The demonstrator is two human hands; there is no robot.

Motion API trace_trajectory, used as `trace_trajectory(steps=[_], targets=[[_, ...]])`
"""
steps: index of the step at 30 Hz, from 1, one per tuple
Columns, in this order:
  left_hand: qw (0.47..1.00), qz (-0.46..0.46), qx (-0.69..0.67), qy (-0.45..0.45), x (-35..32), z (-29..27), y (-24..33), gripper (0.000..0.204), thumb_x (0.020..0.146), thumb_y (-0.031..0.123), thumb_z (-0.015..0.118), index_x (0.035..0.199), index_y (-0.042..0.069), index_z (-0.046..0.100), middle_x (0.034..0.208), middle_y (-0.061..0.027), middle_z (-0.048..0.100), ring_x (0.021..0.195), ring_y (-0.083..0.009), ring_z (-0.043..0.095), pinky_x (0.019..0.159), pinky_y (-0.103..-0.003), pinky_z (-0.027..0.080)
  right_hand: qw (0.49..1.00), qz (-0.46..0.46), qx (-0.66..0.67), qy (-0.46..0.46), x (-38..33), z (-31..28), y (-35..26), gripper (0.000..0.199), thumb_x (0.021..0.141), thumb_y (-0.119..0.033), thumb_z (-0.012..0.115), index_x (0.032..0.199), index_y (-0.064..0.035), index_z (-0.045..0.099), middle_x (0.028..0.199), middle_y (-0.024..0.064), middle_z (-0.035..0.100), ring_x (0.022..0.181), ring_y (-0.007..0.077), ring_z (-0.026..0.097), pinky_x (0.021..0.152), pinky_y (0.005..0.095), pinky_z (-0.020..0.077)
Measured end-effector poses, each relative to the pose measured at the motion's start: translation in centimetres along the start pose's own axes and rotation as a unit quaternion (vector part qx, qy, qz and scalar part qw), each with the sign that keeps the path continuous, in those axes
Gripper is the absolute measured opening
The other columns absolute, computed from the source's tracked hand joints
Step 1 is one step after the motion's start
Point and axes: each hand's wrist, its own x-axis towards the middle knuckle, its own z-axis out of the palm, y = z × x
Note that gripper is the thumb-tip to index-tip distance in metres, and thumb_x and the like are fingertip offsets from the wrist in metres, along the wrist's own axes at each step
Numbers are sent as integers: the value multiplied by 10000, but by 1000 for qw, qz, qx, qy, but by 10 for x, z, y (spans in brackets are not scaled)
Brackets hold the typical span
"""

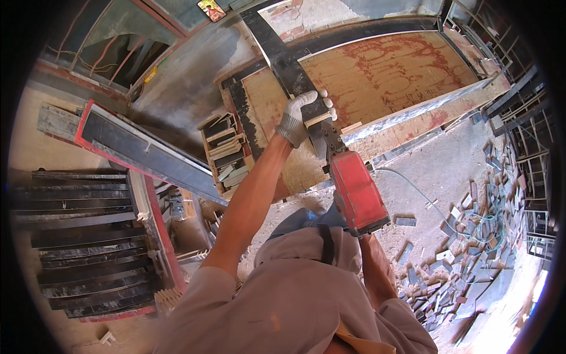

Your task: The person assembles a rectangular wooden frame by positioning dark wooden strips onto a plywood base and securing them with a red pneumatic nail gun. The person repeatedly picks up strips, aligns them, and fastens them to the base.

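Nearest, at centre frame, a red power saw (357, 194) points its nose at a long dark board (282, 53) on the plywood worktop (389, 74); the right hand's grip is hidden behind the saw, so I cannot tell. The gloved left hand (302, 115) presses flat on the board, fingers curled over its edge. It looks stiff, fairly heavy and rough-edged, best held well back from the blade.

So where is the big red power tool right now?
In the head view, the boxy red power tool sits centre-right, just below the gloved left hand that presses on the long dark board.
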Motion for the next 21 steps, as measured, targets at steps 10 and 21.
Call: trace_trajectory(steps=[10,21], targets=[[1000,8,7,6,-2,0,-1,236,953,222,584,1056,15,631,882,-137,683,800,-335,683,797,-490,554,1000,2,3,3,1,0,4,195,966,-188,619,832,-80,527,688,-7,496,595,89,467,550,255,398],[1000,13,-6,-3,-1,0,-2,235,969,223,561,1054,15,629,875,-137,680,800,-323,682,777,-478,547,1000,4,3,4,1,-1,4,195,962,-192,625,831,-83,530,686,-8,498,594,88,469,549,254,399]])
